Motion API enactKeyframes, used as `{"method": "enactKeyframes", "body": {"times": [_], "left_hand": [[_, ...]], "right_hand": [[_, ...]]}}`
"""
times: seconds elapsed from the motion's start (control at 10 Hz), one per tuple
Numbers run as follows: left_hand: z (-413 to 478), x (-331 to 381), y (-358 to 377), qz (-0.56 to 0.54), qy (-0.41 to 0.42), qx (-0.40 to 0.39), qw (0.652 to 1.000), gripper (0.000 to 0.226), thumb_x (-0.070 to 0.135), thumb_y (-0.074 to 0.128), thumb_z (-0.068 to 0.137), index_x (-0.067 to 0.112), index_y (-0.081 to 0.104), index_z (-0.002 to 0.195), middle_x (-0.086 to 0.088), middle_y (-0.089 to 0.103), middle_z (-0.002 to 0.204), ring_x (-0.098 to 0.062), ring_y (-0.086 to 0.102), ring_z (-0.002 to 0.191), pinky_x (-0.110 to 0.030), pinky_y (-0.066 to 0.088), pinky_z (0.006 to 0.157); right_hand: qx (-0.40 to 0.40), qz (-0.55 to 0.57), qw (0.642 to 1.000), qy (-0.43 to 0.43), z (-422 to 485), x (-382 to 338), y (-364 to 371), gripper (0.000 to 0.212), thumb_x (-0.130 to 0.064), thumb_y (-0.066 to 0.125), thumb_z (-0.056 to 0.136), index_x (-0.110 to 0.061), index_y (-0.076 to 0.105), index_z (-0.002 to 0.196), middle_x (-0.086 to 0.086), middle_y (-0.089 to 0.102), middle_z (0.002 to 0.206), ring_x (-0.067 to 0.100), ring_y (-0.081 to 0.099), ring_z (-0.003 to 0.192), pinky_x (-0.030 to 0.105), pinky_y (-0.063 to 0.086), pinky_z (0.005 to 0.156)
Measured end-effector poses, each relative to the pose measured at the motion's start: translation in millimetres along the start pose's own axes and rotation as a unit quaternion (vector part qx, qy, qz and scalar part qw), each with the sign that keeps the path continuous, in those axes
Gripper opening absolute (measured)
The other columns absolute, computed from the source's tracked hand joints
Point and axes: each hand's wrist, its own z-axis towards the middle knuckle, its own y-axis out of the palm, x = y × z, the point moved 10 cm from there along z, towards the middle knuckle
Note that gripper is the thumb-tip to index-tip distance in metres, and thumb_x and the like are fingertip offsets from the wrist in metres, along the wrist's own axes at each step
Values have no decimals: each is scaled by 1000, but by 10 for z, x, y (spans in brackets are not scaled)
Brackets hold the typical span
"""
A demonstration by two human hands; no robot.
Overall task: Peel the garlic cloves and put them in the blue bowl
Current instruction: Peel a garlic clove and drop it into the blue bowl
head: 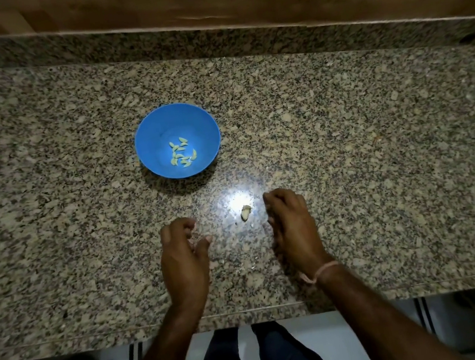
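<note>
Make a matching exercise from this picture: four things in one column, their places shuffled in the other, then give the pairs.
Things
1. blue bowl
2. peeled cloves
3. loose garlic piece
4. thread band

Places
A. lying on the counter, between the left hand and the right hand
B. round the right wrist
C. standing on the counter, farther from the person than both hands
D. lying in the bottom of the bowl

Pairs: 1-C, 2-D, 3-A, 4-B
</note>
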Motion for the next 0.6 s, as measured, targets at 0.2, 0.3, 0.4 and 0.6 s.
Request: {"method": "enactKeyframes", "body": {"times": [0.2, 0.3, 0.4, 0.6], "left_hand": [[-348, 208, 347, -17, 48, -67, 996, 25, 17, 72, 95, 22, 60, 116, 8, 53, 109, -8, 58, 93, -36, 57, 73], [-306, 308, 515, 0, 56, -84, 995, 37, 18, 71, 96, 20, 58, 131, 4, 54, 121, -14, 60, 100, -38, 57, 79], [-194, 413, 616, 37, 57, -75, 995, 43, 20, 73, 95, 15, 57, 135, -1, 53, 126, -20, 61, 103, -37, 55, 78], [-133, 491, 631, 62, 41, -25, 997, 9, 13, 74, 92, 17, 67, 97, 1, 57, 94, -16, 54, 83, -28, 39, 66]], "right_hand": [[-23, -59, 994, -86, -437, -177, 297, 29, -2, 61, 100, -11, 66, 127, 1, 59, 123, 7, 53, 115, 24, 44, 98], [43, -6, 998, -47, -470, -94, 28, 15, -4, 58, 103, -7, 69, 113, 4, 63, 110, 11, 59, 104, 19, 47, 91], [26, -21, 998, -52, -505, 87, -65, 35, 0, 65, 95, -9, 66, 128, 9, 60, 125, 25, 58, 115, 37, 49, 98], [-45, 23, 996, -71, -603, 118, 121, 40, 2, 62, 96, -12, 62, 133, 0, 52, 116, 22, 56, 105, 41, 56, 88]]}}
